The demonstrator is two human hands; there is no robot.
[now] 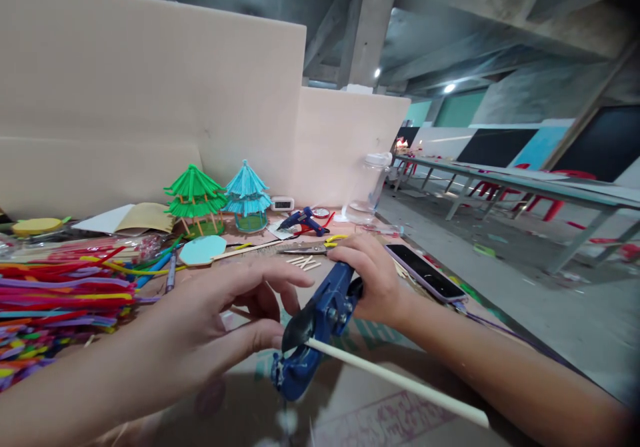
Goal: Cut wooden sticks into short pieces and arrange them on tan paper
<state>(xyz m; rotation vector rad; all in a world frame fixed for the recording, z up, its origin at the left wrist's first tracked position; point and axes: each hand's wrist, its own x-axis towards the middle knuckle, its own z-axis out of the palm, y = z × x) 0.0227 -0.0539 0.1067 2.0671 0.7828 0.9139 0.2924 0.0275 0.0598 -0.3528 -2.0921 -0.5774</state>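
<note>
My right hand (373, 279) is closed round the handles of a blue cutter (320, 330). Its jaws sit around a long pale wooden stick (400, 381) that runs toward the lower right. My left hand (220, 323) hovers just left of the cutter's head, with the fingers partly spread and the thumb near the end of the stick; whether it touches the stick I cannot tell.
A heap of colourful pipe cleaners (55, 300) lies at the left. Green (196, 197) and blue (247, 197) stick pagodas stand at the back, near a blue glue gun (303, 220), scissors (305, 249) and short sticks. A phone (425, 272) lies by my right wrist. Beige boards (150, 87) wall the rear.
</note>
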